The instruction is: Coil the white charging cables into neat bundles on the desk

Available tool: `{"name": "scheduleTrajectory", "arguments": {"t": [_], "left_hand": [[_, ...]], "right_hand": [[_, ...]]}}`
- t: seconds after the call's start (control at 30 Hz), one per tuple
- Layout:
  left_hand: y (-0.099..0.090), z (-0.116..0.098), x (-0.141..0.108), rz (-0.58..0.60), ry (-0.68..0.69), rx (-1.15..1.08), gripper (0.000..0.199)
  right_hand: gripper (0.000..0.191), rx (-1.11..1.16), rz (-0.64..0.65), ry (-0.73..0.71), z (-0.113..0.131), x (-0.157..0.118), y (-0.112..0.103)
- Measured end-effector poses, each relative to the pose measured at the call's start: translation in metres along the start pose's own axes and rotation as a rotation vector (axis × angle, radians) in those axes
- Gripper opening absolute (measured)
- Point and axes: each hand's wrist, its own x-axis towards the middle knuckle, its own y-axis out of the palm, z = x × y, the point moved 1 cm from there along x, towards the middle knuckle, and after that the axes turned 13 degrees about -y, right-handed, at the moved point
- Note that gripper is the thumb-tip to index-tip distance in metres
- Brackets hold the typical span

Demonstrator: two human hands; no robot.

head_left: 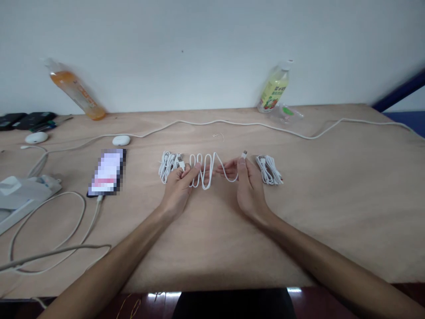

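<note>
A white cable [207, 177] hangs in loose zigzag folds between my two hands. My left hand [182, 184] pinches it near the metal-tipped plug [181, 164], with the thumb over the folds. My right hand [247, 179] holds the other end under its thumb, the small connector [244, 154] pointing up. Just beyond my left hand lies a group of bundled white cables [168, 166]. Another bundled group [269, 169] rests to the right of my right hand. Fingers of both hands show behind the cable.
A phone [106, 173] with a cord plugged in lies left, near white cases [121, 140]. An orange bottle [78, 94] and a yellow-green bottle [275, 88] lean on the wall. A long white cord [217, 121] crosses the table's back; looped cords and a power strip lie left.
</note>
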Motion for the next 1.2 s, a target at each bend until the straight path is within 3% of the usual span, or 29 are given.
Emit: {"name": "scheduleTrajectory", "arguments": {"t": [0.33, 0.7, 1.2], "left_hand": [[-0.0021, 0.0010, 0.0003, 0.103, -0.026, 0.059, 0.048], [-0.0022, 0.0023, -0.0008, 0.129, 0.021, 0.097, 0.045], [-0.0054, 0.0065, 0.0015, 0.318, -0.081, 0.111, 0.045]], "right_hand": [[0.057, 0.206, -0.019, 0.124, -0.0003, 0.0041, 0.0013], [0.052, 0.336, 0.201, 0.224, 0.0034, 0.0044, 0.0002], [0.045, 0.352, 0.277, 0.169, 0.0032, 0.0050, -0.0001]]}}
